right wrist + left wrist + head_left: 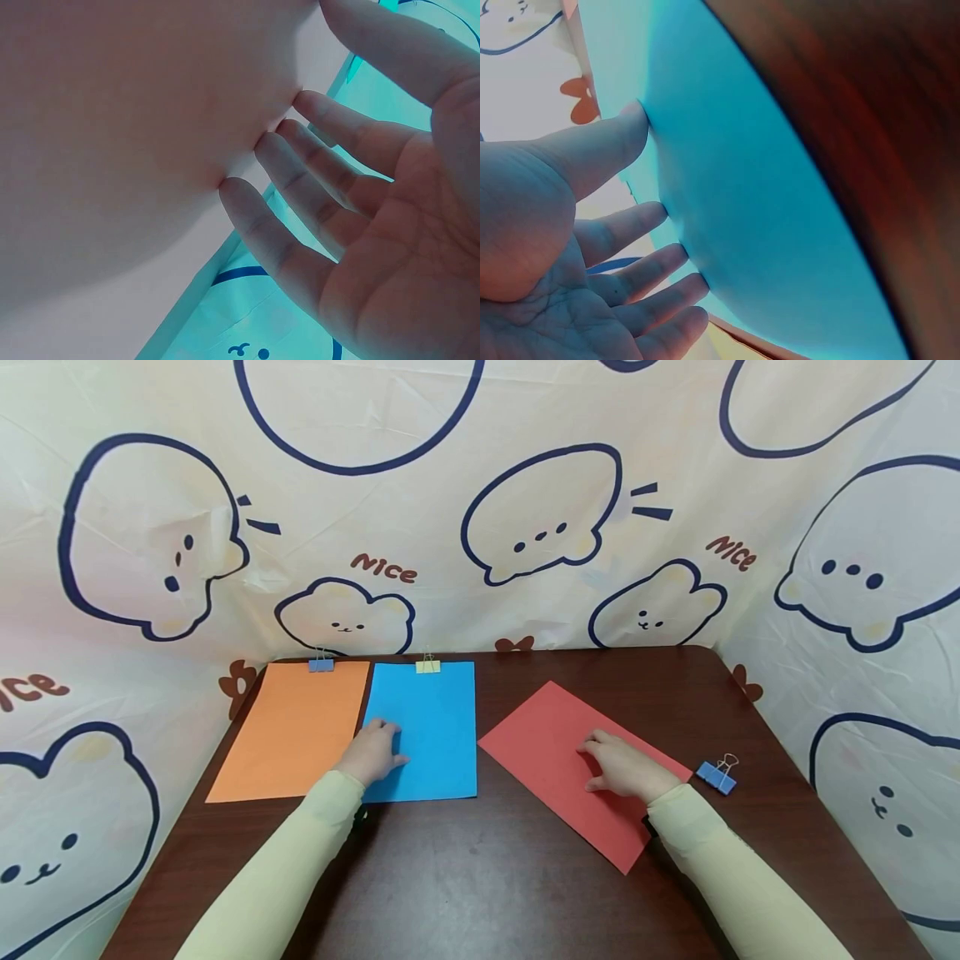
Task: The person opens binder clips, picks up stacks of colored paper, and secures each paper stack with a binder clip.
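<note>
My left hand [371, 753] rests its thumb and fingertips on a blue sheet of paper [438, 727], with a pale yellow binder clip [428, 667] at its top edge. In the left wrist view, the fingers are spread and nothing sits between them. On a red sheet of paper [547, 735], lying at a slant, my right hand [622, 767] sets its fingertips; the right wrist view shows them touching the surface, which looks greyish there. A blue binder clip [717, 775] lies loose beside the red sheet's right corner.
Left of the blue sheet lies an orange sheet of paper [300, 727] with a blue binder clip [321, 665] at its top. All sit on a dark brown table [465, 877]. A printed cloth [435, 527] hangs along the back and both sides.
</note>
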The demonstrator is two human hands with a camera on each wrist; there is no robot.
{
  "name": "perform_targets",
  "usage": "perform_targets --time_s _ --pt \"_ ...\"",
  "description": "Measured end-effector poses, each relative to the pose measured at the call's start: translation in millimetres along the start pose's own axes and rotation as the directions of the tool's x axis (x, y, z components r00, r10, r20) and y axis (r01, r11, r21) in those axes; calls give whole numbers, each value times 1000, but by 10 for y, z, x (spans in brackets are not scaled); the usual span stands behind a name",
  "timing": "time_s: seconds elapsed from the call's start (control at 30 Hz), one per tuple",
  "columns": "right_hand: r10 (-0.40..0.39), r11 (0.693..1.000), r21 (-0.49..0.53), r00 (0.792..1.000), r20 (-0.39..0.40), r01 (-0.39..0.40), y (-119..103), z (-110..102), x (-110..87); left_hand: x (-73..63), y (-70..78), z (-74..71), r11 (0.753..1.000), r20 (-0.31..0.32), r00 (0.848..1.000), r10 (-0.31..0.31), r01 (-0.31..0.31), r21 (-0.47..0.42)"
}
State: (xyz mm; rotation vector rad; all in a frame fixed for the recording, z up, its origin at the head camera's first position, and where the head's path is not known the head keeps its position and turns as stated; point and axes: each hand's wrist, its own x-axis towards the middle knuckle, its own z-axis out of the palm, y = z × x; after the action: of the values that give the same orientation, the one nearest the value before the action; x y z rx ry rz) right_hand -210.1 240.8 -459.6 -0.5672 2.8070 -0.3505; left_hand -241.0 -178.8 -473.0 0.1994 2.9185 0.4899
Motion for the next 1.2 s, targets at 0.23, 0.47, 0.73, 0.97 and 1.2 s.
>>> perform_targets --time_s 0.23,0.47,0.73,0.97,1.2 --pt "1 1000 2 1000 -5 -1 13 6 1 9 -7 -23 1000 -2 1000 -3 3 2" --pt "-3 1000 9 1000 -7 3 22 14 3 1 -8 -50 1000 -2 1000 -8 8 9" --pt "-2 1000 9 1000 -7 2 26 26 9 0 -16 -59 1000 3 1000 -23 23 7" --pt "-2 1000 10 1000 -7 2 33 31 10 13 -38 -59 1000 2 1000 -20 20 11" --pt "6 1000 11 1000 -8 -6 42 41 16 30 -32 -61 999 9 999 -35 35 3"
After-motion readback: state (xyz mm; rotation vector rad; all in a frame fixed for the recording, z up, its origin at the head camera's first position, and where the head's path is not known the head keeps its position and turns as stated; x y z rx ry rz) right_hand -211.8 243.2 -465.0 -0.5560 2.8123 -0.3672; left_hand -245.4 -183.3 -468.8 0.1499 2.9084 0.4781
